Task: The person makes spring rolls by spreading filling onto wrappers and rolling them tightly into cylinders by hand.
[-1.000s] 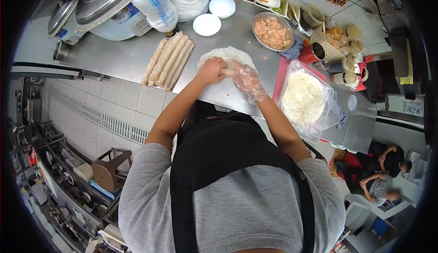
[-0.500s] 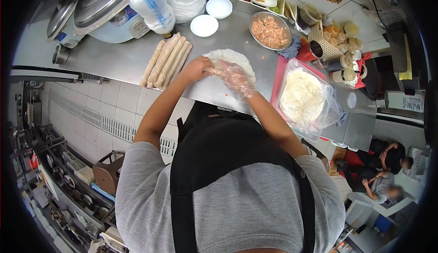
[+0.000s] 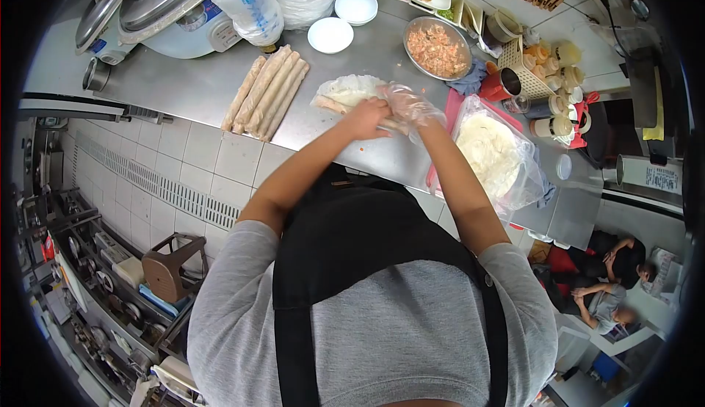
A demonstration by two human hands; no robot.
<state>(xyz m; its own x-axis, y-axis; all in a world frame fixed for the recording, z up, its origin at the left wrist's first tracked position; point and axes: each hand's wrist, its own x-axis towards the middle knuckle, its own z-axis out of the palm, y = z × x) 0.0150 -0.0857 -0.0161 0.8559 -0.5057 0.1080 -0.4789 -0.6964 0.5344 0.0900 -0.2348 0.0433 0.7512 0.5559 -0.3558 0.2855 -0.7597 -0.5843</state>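
Head view: two hands (image 3: 367, 118) (image 3: 413, 104) at one wrapper (image 3: 350, 88).

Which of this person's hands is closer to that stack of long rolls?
The left. The left hand is at the partly rolled wrapper, right of the stack of long rolls; the gloved right hand is farther right, at the wrapper's right end.

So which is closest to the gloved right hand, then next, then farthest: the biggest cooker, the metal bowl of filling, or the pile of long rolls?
From the gloved right hand, in the head view:
1. Metal bowl of filling: beyond it, slightly right.
2. Pile of long rolls: left, past the bare left hand.
3. Biggest cooker: back left.
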